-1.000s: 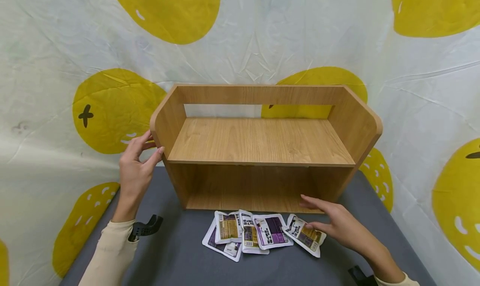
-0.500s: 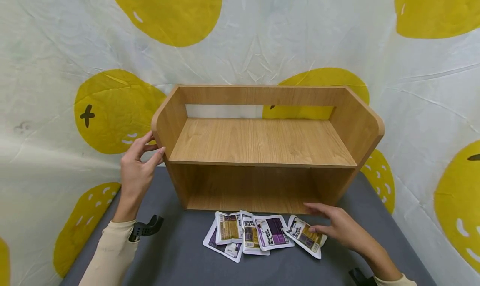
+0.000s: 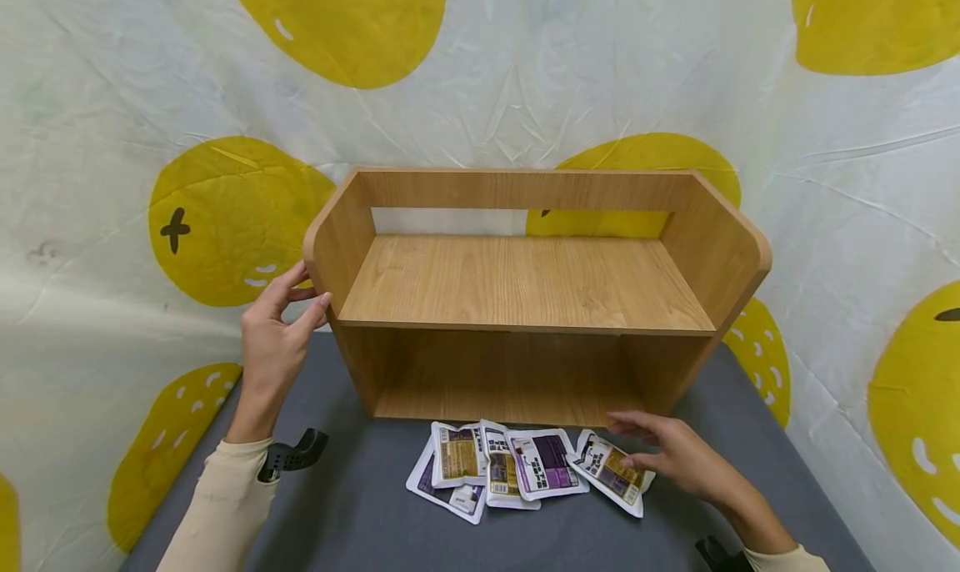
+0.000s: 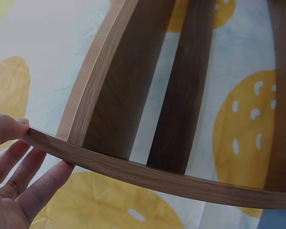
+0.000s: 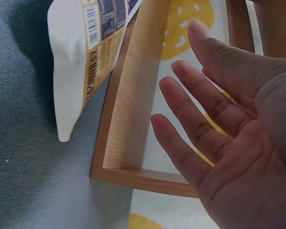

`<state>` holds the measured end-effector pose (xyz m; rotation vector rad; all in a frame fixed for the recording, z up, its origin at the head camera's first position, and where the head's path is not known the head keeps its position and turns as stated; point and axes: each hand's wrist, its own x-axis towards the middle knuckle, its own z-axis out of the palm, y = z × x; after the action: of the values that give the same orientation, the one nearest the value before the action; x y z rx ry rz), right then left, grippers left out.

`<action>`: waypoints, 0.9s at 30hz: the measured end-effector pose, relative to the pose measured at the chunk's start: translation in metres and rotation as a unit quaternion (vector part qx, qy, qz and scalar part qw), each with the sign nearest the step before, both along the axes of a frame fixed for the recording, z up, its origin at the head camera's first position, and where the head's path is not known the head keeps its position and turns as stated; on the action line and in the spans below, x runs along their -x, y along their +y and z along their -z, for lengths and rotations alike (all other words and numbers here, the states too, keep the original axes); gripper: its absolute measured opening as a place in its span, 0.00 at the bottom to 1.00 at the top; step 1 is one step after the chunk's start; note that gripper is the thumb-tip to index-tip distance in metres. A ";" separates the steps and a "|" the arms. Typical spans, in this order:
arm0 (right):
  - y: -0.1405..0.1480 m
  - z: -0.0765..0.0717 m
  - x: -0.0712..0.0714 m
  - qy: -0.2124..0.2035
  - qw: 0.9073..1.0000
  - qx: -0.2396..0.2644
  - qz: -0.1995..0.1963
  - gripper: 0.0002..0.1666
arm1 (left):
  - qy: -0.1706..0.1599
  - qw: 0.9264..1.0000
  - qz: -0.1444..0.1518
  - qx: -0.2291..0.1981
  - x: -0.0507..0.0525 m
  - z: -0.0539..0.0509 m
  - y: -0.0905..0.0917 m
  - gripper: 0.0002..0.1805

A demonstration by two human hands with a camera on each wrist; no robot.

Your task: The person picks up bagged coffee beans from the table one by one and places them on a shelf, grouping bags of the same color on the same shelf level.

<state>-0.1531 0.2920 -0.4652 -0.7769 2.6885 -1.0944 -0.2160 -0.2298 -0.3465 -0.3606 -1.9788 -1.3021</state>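
Note:
A two-tier wooden shelf (image 3: 525,284) stands on the grey tabletop. At its left side panel (image 4: 133,174), my left hand (image 3: 273,338) holds the front edge, thumb on one face and fingers on the other. Above the rightmost white pouch (image 3: 611,472), with its brown and dark label, hovers my right hand (image 3: 678,455). In the right wrist view its fingers (image 5: 188,114) are spread and loosely bent with nothing between them, apart from the pouch. To the left lie a purple-labelled pouch (image 3: 546,464) and a brown-labelled pouch (image 3: 457,455), among several overlapping ones.
The pouches lie in a row along the shelf's front edge on the grey cloth (image 3: 360,505). Behind the shelf hangs a white curtain (image 3: 495,72) with yellow patterns. A black wrist strap (image 3: 296,455) sits on the left forearm.
My right hand has lowered slightly and its fingers have drawn a little closer together above the rightmost pouch. The left hand stays on the shelf's side; the pouches have not moved.

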 end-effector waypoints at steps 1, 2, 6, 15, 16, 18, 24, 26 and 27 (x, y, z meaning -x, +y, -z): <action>0.001 0.001 0.001 -0.005 1.000 0.004 -0.001 0.36 | 0.000 1.000 0.000 0.000 0.000 0.000 0.000 0.32; 0.002 0.003 0.001 -0.011 1.000 0.009 -0.002 0.36 | -0.001 1.000 0.000 -0.001 0.000 0.000 0.000 0.33; 0.005 0.008 0.002 -0.032 0.999 0.030 -0.008 0.36 | -0.002 1.000 -0.001 -0.002 0.000 0.001 0.000 0.33; 0.009 0.023 0.005 -0.036 0.998 0.053 -0.016 0.34 | -0.005 1.000 -0.008 0.000 0.000 0.000 -0.001 0.32; 0.009 0.025 0.006 -0.037 0.998 0.057 -0.017 0.34 | -0.005 1.000 -0.008 0.000 0.000 0.000 0.000 0.32; 0.010 0.030 0.006 -0.032 0.997 0.062 -0.022 0.35 | -0.006 1.000 -0.008 0.000 0.000 -0.001 0.000 0.32; 0.010 0.043 0.008 -0.027 0.999 0.038 -0.026 0.38 | -0.008 1.000 -0.011 0.003 -0.001 -0.001 -0.001 0.32; 0.010 0.046 0.008 -0.035 0.999 0.022 -0.020 0.39 | -0.008 1.000 -0.010 0.003 -0.001 0.000 -0.001 0.32; 0.009 0.047 0.008 -0.038 0.999 0.016 -0.016 0.40 | -0.008 1.000 -0.011 0.002 -0.002 0.000 -0.002 0.32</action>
<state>-0.1610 0.3010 -0.5124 -0.7651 2.5918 -1.1381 -0.2144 -0.2315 -0.3462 -0.3319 -1.9940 -1.2906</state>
